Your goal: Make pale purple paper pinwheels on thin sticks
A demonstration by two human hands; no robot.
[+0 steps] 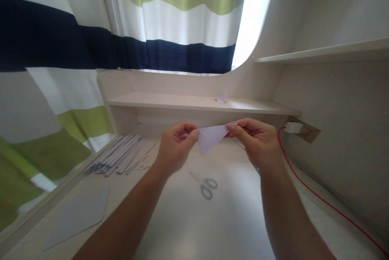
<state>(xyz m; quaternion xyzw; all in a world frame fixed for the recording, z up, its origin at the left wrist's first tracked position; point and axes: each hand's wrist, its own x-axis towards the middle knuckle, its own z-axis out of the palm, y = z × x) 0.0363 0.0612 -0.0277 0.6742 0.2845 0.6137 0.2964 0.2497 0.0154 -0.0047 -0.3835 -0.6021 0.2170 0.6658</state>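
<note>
Paper (211, 136), folded to a pale triangle, hangs point down between your hands, above the counter (176, 227). Your left hand (176, 143) pinches its nine-o'clock corner between thumb and forefinger; your right hand (257, 140) pinches the three-o'clock corner the same way. At six o'clock from it lie your grey-handled scissors (207, 187), blades toward ten. Pale strips (117, 154) lie side by side at nine o'clock, a flat sheet (80, 216) at eight. Toward one o'clock, a small pale piece (222, 98) sits on the shelf (170, 101).
</note>
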